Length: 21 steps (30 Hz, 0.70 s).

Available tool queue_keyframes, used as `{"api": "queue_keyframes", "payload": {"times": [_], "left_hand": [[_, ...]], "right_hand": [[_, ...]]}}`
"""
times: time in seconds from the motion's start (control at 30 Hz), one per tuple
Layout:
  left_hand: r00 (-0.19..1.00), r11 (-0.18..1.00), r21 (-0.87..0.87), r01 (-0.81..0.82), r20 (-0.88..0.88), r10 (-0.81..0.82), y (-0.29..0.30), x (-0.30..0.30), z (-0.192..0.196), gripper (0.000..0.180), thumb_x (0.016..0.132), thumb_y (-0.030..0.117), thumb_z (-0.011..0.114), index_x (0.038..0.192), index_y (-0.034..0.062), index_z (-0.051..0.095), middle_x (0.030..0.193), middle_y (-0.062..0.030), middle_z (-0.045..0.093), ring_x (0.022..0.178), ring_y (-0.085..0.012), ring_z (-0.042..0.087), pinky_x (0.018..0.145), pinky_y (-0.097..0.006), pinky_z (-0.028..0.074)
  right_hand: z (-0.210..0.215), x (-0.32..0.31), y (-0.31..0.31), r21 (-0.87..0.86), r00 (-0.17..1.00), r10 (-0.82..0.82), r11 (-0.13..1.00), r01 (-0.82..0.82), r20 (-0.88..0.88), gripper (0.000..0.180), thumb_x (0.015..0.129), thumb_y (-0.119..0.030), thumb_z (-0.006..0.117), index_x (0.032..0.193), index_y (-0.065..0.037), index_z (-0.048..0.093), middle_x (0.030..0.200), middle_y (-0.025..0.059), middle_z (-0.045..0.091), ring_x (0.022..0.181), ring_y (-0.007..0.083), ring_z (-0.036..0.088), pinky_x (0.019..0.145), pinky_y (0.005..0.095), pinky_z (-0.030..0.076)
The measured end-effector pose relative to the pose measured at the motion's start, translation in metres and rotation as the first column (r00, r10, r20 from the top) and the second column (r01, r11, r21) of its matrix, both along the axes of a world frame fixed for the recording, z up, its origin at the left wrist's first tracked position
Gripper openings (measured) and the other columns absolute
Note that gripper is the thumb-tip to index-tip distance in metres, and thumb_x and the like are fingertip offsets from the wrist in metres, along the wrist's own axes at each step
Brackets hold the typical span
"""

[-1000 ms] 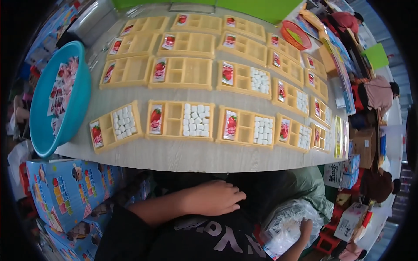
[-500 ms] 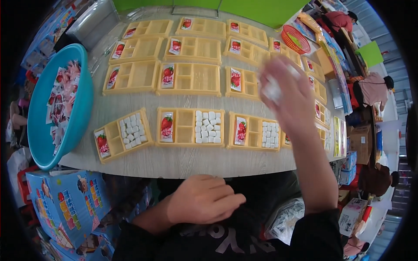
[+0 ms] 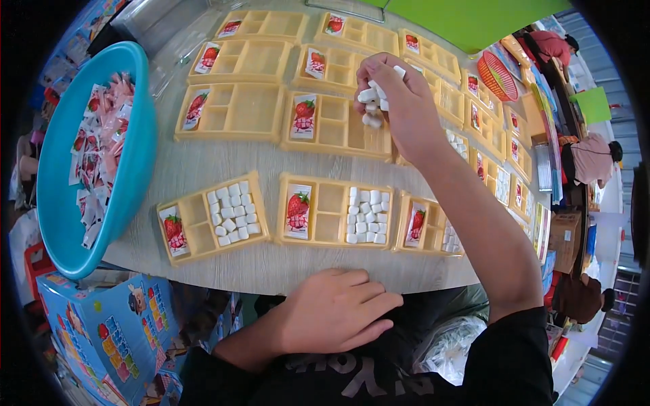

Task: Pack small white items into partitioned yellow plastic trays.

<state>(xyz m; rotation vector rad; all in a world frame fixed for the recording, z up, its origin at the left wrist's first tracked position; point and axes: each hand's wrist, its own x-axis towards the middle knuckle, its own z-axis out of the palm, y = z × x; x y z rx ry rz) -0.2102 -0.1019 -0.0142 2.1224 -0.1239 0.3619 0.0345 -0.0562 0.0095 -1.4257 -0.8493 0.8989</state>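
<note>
Several white marshmallows (image 3: 369, 96) sit in the right hand (image 3: 406, 108), fingers curled, presumably against scatter, over a beige tray (image 3: 332, 137), upper centre; left hand (image 3: 338, 311), lower centre, fingers loose, nothing visibly held.

The right hand (image 3: 405, 111) has come from the plastic bag (image 3: 452, 348), bringing white marshmallows (image 3: 370, 96) over a tray (image 3: 332, 135).

Your right hand (image 3: 399, 101) hides some of the white pieces (image 3: 372, 98) it holds. Your forearm (image 3: 484, 230) covers one near tray's (image 3: 433, 238) right end, your sleeve (image 3: 504, 358) part of the bag (image 3: 448, 346). The top edge crops the green panel (image 3: 467, 24).
</note>
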Motion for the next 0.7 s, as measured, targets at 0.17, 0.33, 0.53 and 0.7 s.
{"api": "queue_keyframes", "payload": {"times": [0.17, 0.33, 0.53, 0.7], "left_hand": [[0.997, 0.997, -0.022, 0.078, 0.025, -0.078, 0.004, 0.000, -0.001, 0.031, 0.093, 0.031, 0.071, 0.116, 0.0108, 0.070, 0.092, -0.0042, 0.066, 0.081, -0.0230, 0.064, 0.069, -0.035, 0.052], [0.997, 0.997, -0.021, 0.075, 0.023, -0.075, 0.003, -0.001, -0.002, 0.031, 0.093, 0.032, 0.071, 0.116, 0.0105, 0.070, 0.093, -0.0043, 0.067, 0.082, -0.0232, 0.064, 0.069, -0.035, 0.052], [0.996, 0.995, -0.035, 0.091, 0.016, -0.090, 0.005, -0.001, -0.001, 0.031, 0.094, 0.031, 0.070, 0.116, 0.0101, 0.070, 0.094, -0.0051, 0.068, 0.082, -0.0235, 0.065, 0.070, -0.035, 0.053], [0.996, 0.996, -0.033, 0.086, 0.008, -0.086, 0.004, -0.002, -0.001, 0.030, 0.095, 0.031, 0.069, 0.115, 0.0094, 0.070, 0.093, -0.0056, 0.069, 0.082, -0.0241, 0.065, 0.071, -0.036, 0.054]], "right_hand": [[-0.004, 0.015, -0.003, 0.028, 1.000, 0.021, 0.999, -0.021, -0.003, 0.024, 0.105, -0.026, 0.055, 0.096, -0.003, 0.060, 0.086, 0.0049, 0.059, 0.078, 0.0155, 0.063, 0.069, 0.0310, 0.050], [-0.001, 0.017, -0.005, 0.030, 0.995, 0.071, 0.997, -0.074, 0.067, 0.022, 0.105, -0.022, 0.052, 0.098, -0.003, 0.061, 0.088, 0.0066, 0.063, 0.082, 0.0177, 0.065, 0.077, 0.0330, 0.052], [-0.008, 0.024, -0.007, 0.124, 0.998, 0.049, 0.991, -0.053, 0.038, 0.020, 0.105, -0.019, 0.051, 0.101, -0.002, 0.061, 0.092, 0.0074, 0.064, 0.085, 0.0186, 0.065, 0.082, 0.0354, 0.054], [-0.006, 0.023, -0.011, 0.047, 0.993, 0.064, 0.996, -0.069, 0.101, 0.019, 0.105, -0.020, 0.056, 0.102, -0.003, 0.062, 0.093, 0.0061, 0.064, 0.089, 0.0178, 0.065, 0.084, 0.0350, 0.054]]}}
